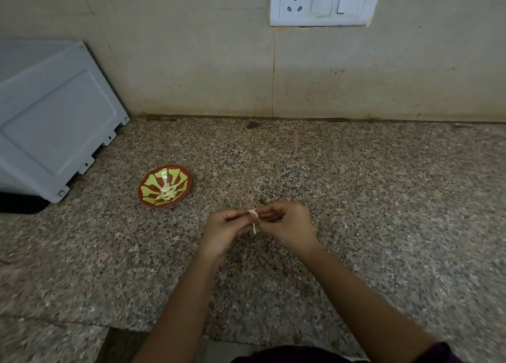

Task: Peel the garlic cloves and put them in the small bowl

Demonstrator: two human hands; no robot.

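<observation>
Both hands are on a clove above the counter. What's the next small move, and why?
Probably pull the hanging skin strip away with the right hand while the left hand pinches the garlic clove steady. The strip dangles below the fingers, so the clove looks only partly peeled. The small bowl, with peeled cloves in it, sits to the left for afterwards.

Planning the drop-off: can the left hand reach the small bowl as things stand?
Probably yes. The small bowl lies on the counter left of and beyond the left hand, nothing between them. That hand and the right hand both pinch the garlic clove, though.
</observation>
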